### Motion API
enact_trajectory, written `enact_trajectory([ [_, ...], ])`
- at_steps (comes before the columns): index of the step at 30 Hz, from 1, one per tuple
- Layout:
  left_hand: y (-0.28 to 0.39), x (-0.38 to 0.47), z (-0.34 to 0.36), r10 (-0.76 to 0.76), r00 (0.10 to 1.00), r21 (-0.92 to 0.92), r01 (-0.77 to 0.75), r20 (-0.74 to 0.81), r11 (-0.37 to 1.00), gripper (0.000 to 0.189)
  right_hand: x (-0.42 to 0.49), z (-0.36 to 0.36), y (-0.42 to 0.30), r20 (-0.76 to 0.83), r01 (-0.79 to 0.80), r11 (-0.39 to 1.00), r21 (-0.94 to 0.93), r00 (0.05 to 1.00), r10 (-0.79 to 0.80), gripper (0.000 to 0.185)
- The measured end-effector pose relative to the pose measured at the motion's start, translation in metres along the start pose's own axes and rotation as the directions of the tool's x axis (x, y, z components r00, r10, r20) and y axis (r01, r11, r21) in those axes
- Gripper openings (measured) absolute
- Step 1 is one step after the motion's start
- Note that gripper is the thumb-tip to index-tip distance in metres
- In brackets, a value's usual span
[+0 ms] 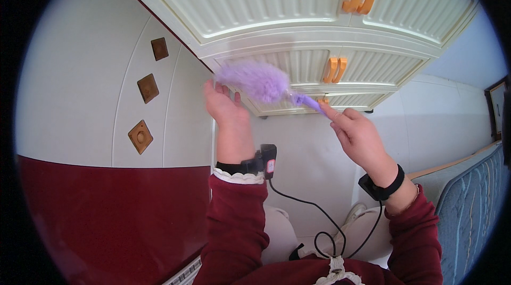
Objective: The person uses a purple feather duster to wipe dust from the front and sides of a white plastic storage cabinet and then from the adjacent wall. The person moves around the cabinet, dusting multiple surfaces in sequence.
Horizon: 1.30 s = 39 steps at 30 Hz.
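A feather duster [255, 81] with a fluffy purple head is held at an angle in front of the white cabinet [275, 37]. My right hand [353, 133] grips its purple handle [311, 103], with the index finger laid along it. The fluffy head points left and is slightly blurred. My left hand [226, 101] is beside the far end of the head, its fingers apart and partly curled. Whether those fingers touch the fibres is hard to tell. Behind the duster are the cabinet's ribbed doors, which have orange handles [334, 70].
To the left stands a white and dark red panel [115, 205] with brown diamond-shaped ornaments [140, 137]. A blue mattress [471, 213] lies at the right. Black cables [315, 205] run from the wrist devices across my lap. A framed item [497, 109] leans at the far right.
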<state>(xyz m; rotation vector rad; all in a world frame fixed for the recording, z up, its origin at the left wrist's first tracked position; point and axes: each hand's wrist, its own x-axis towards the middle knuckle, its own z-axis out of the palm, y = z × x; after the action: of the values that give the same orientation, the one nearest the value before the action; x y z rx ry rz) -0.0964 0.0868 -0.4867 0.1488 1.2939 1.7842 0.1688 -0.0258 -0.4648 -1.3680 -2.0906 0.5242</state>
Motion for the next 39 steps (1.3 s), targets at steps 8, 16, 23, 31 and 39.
enact_trajectory([
  [8, 0.003, -0.003, 0.003, 0.121, 0.956, -0.217, -0.062, 0.267, 0.974, 0.047, 0.005, 0.018, -0.018, -0.061, 0.110, 0.982, 0.153, 0.993, -0.102, 0.053],
  [16, 0.006, 0.002, 0.000, 0.049, 0.974, -0.154, -0.015, 0.221, 0.988, 0.055, 0.000, 0.015, -0.016, 0.022, 0.121, 0.991, 0.064, 0.992, -0.122, 0.054],
  [23, 0.006, -0.002, -0.001, 0.032, 0.999, 0.016, -0.032, 0.013, 0.999, 0.066, -0.005, -0.028, -0.010, 0.040, -0.029, 0.999, -0.033, 0.999, 0.031, 0.052],
  [31, 0.003, -0.013, 0.006, 0.022, 0.994, 0.031, -0.026, 0.112, 0.999, 0.068, -0.014, -0.052, -0.016, 0.032, -0.116, 0.991, -0.059, 0.992, 0.118, 0.047],
  [39, -0.009, -0.031, 0.016, -0.101, 0.989, 0.014, 0.100, 0.112, 0.995, 0.074, -0.032, -0.069, -0.025, -0.041, -0.192, 0.978, -0.076, 0.981, 0.189, 0.045],
])
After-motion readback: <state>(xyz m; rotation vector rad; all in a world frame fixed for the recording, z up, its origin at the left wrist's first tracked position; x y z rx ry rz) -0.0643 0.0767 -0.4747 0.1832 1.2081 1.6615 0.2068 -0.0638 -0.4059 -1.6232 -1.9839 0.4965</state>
